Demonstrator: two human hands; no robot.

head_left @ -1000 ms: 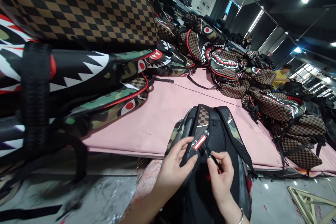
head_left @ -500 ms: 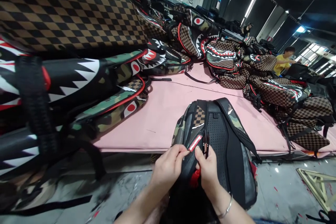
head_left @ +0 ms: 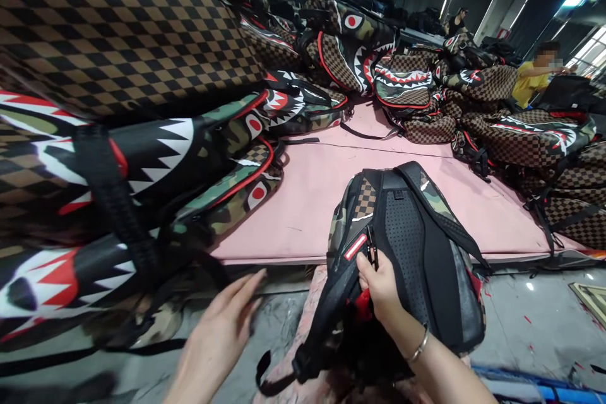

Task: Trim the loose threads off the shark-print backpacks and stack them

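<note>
A black backpack [head_left: 402, 227] with checkered and camouflage trim leans against the table edge, its padded back panel and shoulder straps towards me. My right hand [head_left: 381, 284] is closed around a pair of black thread snips [head_left: 372, 247], blades pointing up, and rests at the left shoulder strap. On that strap, just beside my thumb, is a red label [head_left: 356, 247] with white lettering. My left hand [head_left: 230, 312] is off the bag to the left, fingers stretched out and holding nothing. A red piece [head_left: 362, 306] shows below my right hand, partly covered.
A pink-covered table [head_left: 312, 202] spreads ahead. Stacked shark-mouth backpacks [head_left: 156, 151] crowd the left, with more checkered backpacks [head_left: 525, 132] along the right and back. A person in yellow [head_left: 530, 82] is at the far right. Loose straps [head_left: 142, 347] hang at lower left.
My left hand has let go of the strap by the red label and moved left, its fingers opening. My right hand stays at the strap with the snips. The view has shifted slightly.
</note>
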